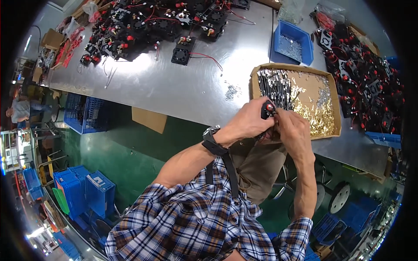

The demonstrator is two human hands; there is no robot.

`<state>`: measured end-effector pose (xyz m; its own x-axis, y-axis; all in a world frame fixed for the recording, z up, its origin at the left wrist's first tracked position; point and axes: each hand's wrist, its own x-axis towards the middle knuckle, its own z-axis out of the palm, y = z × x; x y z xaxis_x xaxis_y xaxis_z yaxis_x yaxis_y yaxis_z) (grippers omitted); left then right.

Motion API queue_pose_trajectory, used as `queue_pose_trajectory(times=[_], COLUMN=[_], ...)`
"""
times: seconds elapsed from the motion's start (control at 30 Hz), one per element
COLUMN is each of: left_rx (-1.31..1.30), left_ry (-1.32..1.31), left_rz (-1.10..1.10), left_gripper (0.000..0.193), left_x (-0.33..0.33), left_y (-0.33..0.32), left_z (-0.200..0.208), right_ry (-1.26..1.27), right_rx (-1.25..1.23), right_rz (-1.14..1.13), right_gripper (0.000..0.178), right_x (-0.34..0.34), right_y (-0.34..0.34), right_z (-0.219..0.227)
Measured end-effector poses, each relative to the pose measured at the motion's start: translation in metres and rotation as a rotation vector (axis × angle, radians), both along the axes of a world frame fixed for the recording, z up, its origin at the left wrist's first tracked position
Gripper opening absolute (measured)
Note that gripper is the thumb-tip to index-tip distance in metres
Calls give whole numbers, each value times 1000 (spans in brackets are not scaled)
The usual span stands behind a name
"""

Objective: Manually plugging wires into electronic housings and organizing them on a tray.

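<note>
My left hand (249, 121), with a dark watch on its wrist, is closed round a small black part with a red terminal (266, 109), held at the table's near edge in front of the cardboard tray (335, 98). From the other side my right hand (297, 132) meets it, fingers pinched together; whatever lies between those fingertips is hidden. Just beyond both hands, the tray holds black leads with metal lugs (274, 87), gold-coloured metal pieces (321, 125) and small silver pieces (324, 95).
Small silver washers (233, 91) lie left of the tray. A blue bin (305, 47) with small metal parts stands behind it. One black fan unit (180, 56) sits before a heap of similar units (126, 32); more units (363, 82) are piled at right. Blue crates (74, 191) stand on the floor.
</note>
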<state>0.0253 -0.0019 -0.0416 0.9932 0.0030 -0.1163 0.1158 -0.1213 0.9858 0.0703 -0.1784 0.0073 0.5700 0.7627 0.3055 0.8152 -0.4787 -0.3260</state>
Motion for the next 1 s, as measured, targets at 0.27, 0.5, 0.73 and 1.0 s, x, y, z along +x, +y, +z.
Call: queue_pose_trajectory(times=[0.27,0.5,0.73,1.0], left_rx=[20,-52,12,2], left_ry=[0,58,7,-46], left_rz=[0,1,23,90], left_gripper=[24,27,34,33], left_x=[-3,-2,-4,-7], left_y=[-3,2,0,-5], left_z=[-6,8,3,-2], right_ry=[-26,259,-35,-212], right_rx=[-134,148,-23,-123], right_rz=[95,-71,154,67], right_gripper=[13,8,21,20], right_x=[12,3,4,-7], right_y=[-1,5,4,5], right_z=[-1,1,14,-4])
